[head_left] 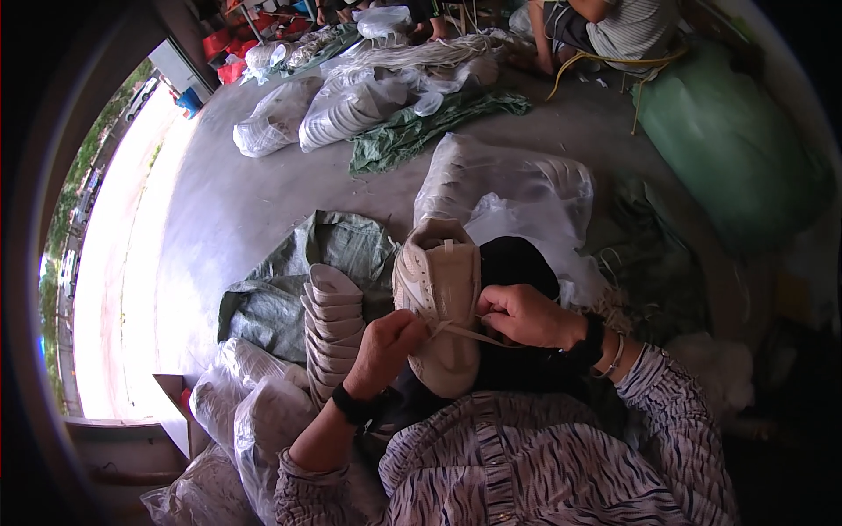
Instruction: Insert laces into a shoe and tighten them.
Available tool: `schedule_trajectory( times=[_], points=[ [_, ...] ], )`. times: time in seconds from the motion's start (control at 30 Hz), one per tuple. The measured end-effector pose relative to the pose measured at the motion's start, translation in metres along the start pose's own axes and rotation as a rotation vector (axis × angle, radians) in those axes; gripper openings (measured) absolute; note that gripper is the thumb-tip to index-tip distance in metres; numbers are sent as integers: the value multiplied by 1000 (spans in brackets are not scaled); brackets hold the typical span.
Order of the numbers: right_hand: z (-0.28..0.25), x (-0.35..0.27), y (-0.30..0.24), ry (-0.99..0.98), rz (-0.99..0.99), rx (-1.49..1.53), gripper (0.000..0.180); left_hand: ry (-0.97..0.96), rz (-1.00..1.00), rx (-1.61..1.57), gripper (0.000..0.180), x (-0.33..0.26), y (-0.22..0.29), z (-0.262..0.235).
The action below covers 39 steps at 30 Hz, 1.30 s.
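Note:
A beige sneaker [447, 280] lies across my lap, its toe toward me and its heel opening away. A pale flat shoelace [465, 332] crosses over its front, low on the eyelet rows. At the shoe's left side my left hand [386, 347] is closed, pinching the lace between thumb and fingers. On the other side my right hand [526, 317] also pinches the lace, with a loose end trailing below it to the right. Part of the lace is hidden by my fingers. Left of the shoe stands a nested stack of light shoe uppers [331, 320].
Clear plastic bags of pale shoe parts lie at my left [267, 421] and ahead [500, 184]. A green woven sack [298, 254] spreads beyond the stack. A large full green sack [732, 149] stands far right, near a seated person [631, 31]. More bags [351, 105] lie farther off.

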State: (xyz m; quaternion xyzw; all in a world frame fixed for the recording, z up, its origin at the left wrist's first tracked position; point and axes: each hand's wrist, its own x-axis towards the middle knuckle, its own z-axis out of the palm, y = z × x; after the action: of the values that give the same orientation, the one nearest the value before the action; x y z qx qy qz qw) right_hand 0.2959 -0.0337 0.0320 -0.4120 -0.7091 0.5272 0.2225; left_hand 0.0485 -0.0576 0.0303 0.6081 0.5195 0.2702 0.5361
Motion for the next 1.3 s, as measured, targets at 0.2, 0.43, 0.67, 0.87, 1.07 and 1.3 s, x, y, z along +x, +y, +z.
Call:
schedule_trajectory(
  times=[0.2,0.43,0.67,0.87,1.07,1.3],
  points=[
    [-2,3,-4,-59,33,-60,9,61,-64,9,23,2,3,0],
    [6,0,-5,168,-254,-542,13,111,479,1010,14,14,27,-4],
    [1,9,-20,180,-680,-1037,17,-72,525,1344,11,18,42,-10],
    [-4,17,-16,43,-657,-1035,19,-114,1001,1416,17,39,60,-17],
    [-8,19,-12,-7,-613,-945,30,-542,627,1502,21,46,74,-21],
    [-11,18,-4,26,-638,-886,30,-260,597,1165,33,58,25,2]
  ],
)
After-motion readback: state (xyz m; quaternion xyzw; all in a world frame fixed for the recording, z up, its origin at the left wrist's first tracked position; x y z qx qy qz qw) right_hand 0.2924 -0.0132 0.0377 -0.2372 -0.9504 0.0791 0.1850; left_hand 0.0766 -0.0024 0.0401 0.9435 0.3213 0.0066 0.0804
